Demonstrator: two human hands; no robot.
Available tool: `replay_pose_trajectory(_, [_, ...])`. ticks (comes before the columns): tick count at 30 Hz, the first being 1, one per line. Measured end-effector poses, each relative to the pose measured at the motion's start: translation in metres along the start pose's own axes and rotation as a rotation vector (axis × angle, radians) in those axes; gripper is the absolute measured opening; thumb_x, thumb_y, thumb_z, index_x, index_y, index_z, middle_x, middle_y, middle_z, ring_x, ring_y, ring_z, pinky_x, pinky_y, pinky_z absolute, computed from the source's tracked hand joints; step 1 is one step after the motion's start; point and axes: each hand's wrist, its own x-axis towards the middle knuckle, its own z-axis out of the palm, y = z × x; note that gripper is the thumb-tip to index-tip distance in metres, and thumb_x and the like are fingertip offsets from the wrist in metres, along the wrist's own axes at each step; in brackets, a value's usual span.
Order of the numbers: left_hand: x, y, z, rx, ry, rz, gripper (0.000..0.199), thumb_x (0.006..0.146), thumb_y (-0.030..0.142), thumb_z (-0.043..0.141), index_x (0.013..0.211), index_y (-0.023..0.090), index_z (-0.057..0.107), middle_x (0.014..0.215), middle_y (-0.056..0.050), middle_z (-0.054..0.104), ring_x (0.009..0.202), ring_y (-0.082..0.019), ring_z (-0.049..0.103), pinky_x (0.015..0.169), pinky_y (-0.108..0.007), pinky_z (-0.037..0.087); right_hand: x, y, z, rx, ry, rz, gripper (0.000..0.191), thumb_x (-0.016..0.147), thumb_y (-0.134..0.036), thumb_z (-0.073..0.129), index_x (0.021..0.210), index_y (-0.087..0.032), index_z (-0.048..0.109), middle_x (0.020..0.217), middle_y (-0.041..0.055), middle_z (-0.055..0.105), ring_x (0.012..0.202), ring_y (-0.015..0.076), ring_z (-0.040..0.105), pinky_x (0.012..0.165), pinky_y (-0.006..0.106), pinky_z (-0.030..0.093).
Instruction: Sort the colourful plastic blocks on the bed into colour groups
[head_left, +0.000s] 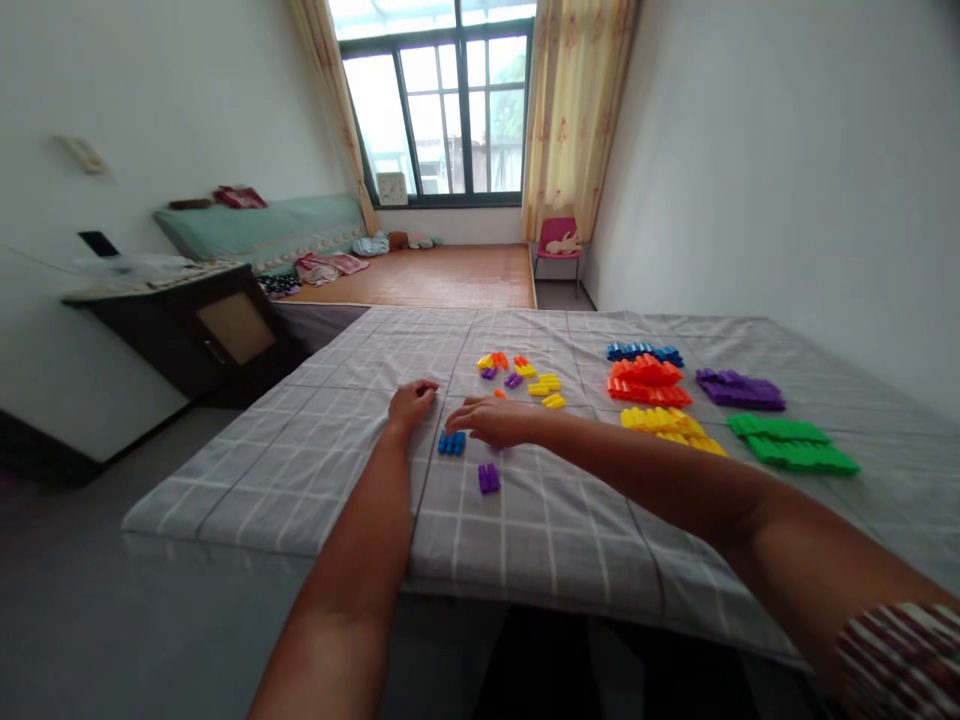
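My left hand [414,403] rests on the checked cloth, its fingers loosely bent with a gap between thumb and forefinger; nothing shows in it. To its right, my right hand [491,421] reaches across with fingers bent down onto a small group of blue plastic blocks [451,444], which lie side by side on the cloth. The fingertips touch the far edge of the blue blocks; their exact grip is partly hidden. Nearer to me lies a pair of purple blocks [488,479]. Beyond my right hand are small yellow blocks [545,385], purple blocks [514,381] and orange blocks [500,360].
On the table's right side lie larger rows of blue [645,353], orange [649,382], yellow [671,428], purple [740,390] and green blocks [793,443]. The grey checked cloth [300,450] covers the table. Behind it stand a bed [465,275] and a pink chair [559,235].
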Motion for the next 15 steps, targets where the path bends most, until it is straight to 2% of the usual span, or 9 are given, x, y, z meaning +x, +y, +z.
replay_pose_trajectory(2, [0.0, -0.002, 0.0, -0.027, -0.001, 0.007, 0.031, 0.076, 0.029, 0.052, 0.095, 0.018, 0.074, 0.09, -0.004, 0.074, 0.081, -0.018, 0.066, 0.073, -0.025, 0.049, 0.016, -0.007, 0.008, 0.049, -0.017, 0.018, 0.048, 0.071, 0.0, 0.059, 0.105, -0.033, 0.069, 0.104, -0.0053, 0.071, 0.095, 0.0166, 0.061, 0.088, 0.026, 0.046])
replay_pose_trajectory(4, [0.001, -0.003, 0.0, -0.046, 0.002, 0.01, 0.031, 0.075, 0.03, 0.052, 0.094, 0.018, 0.073, 0.088, -0.003, 0.074, 0.078, -0.018, 0.066, 0.071, -0.026, 0.049, 0.026, -0.01, 0.008, 0.125, -0.023, 0.115, 0.048, 0.068, -0.002, 0.064, 0.104, -0.033, 0.07, 0.098, -0.0064, 0.071, 0.087, 0.0139, 0.063, 0.086, 0.023, 0.046])
replay_pose_trajectory(7, [0.002, -0.004, -0.001, -0.078, -0.002, 0.021, 0.032, 0.074, 0.032, 0.053, 0.094, 0.018, 0.073, 0.088, -0.004, 0.074, 0.079, -0.018, 0.066, 0.071, -0.026, 0.049, 0.029, -0.008, 0.0, 0.192, -0.004, 0.319, 0.038, 0.065, -0.013, 0.074, 0.099, -0.031, 0.071, 0.095, -0.0036, 0.071, 0.085, 0.0134, 0.064, 0.083, 0.022, 0.047])
replay_pose_trajectory(9, [0.003, -0.004, -0.003, -0.093, -0.009, 0.018, 0.032, 0.073, 0.033, 0.053, 0.094, 0.018, 0.073, 0.089, -0.004, 0.074, 0.082, -0.019, 0.066, 0.074, -0.026, 0.049, 0.021, -0.001, -0.012, 0.184, 0.002, 0.377, 0.029, 0.065, -0.016, 0.076, 0.091, -0.028, 0.073, 0.093, -0.0025, 0.071, 0.083, 0.0134, 0.063, 0.078, 0.022, 0.048])
replay_pose_trajectory(11, [0.003, -0.004, -0.004, -0.093, -0.011, -0.003, 0.033, 0.073, 0.036, 0.053, 0.094, 0.018, 0.073, 0.09, -0.004, 0.074, 0.084, -0.02, 0.066, 0.075, -0.026, 0.049, 0.001, 0.013, -0.03, 0.161, 0.055, 0.385, 0.022, 0.067, -0.018, 0.075, 0.088, -0.025, 0.073, 0.09, -0.0022, 0.071, 0.077, 0.0124, 0.062, 0.073, 0.022, 0.048])
replay_pose_trajectory(13, [0.003, -0.004, -0.005, -0.084, -0.012, -0.02, 0.035, 0.073, 0.038, 0.053, 0.095, 0.019, 0.073, 0.092, -0.003, 0.074, 0.085, -0.02, 0.067, 0.076, -0.027, 0.049, -0.034, 0.035, -0.056, 0.151, 0.189, 0.452, 0.021, 0.073, -0.021, 0.072, 0.093, -0.022, 0.073, 0.088, -0.0012, 0.071, 0.073, 0.0117, 0.062, 0.069, 0.022, 0.047])
replay_pose_trajectory(15, [0.003, -0.004, -0.006, -0.06, -0.011, -0.028, 0.035, 0.073, 0.039, 0.053, 0.095, 0.019, 0.073, 0.092, -0.003, 0.074, 0.086, -0.021, 0.066, 0.077, -0.027, 0.049, -0.082, 0.063, -0.087, 0.134, 0.374, 0.648, 0.023, 0.076, -0.026, 0.068, 0.097, -0.018, 0.072, 0.086, 0.0012, 0.072, 0.072, 0.0122, 0.063, 0.066, 0.022, 0.047])
